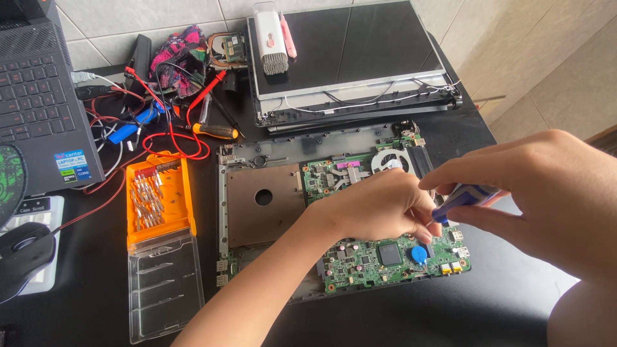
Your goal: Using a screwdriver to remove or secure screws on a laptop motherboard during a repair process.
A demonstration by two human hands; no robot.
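An opened laptop base (257, 199) lies on the black table with its green motherboard (379, 257) exposed. My left hand (379, 209) rests over the middle of the board, fingers curled and pinched near the tip of a tool. My right hand (546, 193) grips a blue and white screwdriver handle (466, 196), which points down-left toward the board beside my left fingers. A round fan (389, 159) and a blue coin cell (419, 254) show on the board. The tool's tip is hidden behind my left fingers.
An orange bit case (157, 199) with its clear lid open lies left of the base. A detached screen panel (350, 54) sits behind, with a cleaning brush on it. An open laptop (38, 96), red wires, a yellow-handled screwdriver (215, 131) and a mouse (22, 257) crowd the left side.
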